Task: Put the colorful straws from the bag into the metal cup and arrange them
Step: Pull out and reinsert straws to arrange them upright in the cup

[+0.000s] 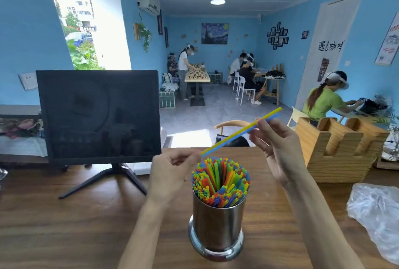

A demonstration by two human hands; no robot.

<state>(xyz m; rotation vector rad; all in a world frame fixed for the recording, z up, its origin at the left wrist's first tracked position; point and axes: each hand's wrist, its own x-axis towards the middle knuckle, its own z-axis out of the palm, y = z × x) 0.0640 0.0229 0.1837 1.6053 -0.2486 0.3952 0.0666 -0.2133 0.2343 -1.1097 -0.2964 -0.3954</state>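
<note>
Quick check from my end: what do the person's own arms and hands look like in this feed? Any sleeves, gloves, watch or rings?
Both forearms are bare as far as the frame shows, with no sleeve edge in view. The left hand and the right hand wear no gloves. No watch, bracelet or ring shows on either wrist or any visible finger. No markings or tape are visible.

Yellow straw (241, 130), blue straw (272, 117)

Two bare forearms and hands (172, 173), no sleeves, rings or watch visible.
</note>
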